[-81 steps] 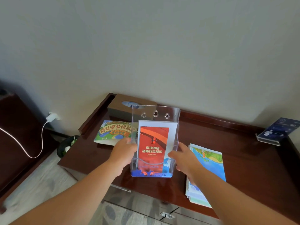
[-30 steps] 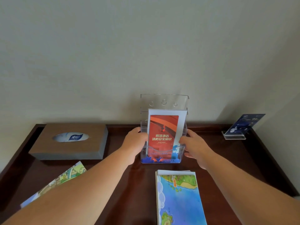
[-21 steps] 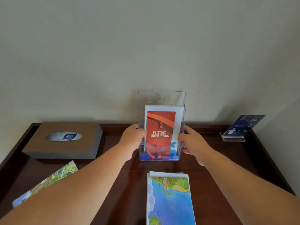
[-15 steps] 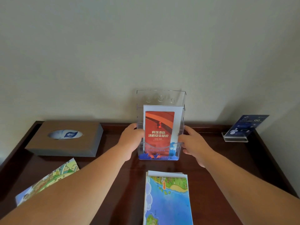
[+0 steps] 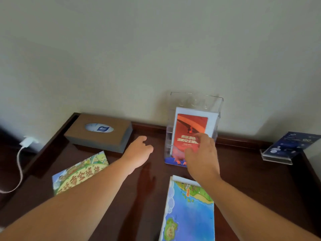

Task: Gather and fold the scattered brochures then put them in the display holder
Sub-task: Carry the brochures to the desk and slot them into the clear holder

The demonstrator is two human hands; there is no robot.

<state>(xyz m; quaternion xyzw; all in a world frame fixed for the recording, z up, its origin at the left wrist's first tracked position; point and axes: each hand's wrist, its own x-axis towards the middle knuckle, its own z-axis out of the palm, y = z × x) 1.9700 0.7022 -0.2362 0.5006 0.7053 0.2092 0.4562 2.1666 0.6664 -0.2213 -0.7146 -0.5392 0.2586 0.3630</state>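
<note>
Soft, even light; left edge dim. Motion blur softens everything; the glossy table (image 5: 246,173) faintly mirrors the left hand (image 5: 139,151).

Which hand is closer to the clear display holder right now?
Right. The right hand is directly in front of the display holder, overlapping its front; contact is unclear. The left hand is off to its left, clear of it.

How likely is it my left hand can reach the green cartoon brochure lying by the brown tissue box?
Probably yes: the left hand is open and empty, the green cartoon brochure lies flat beside that forearm with nothing on it, and the brown tissue box sits behind.
</note>
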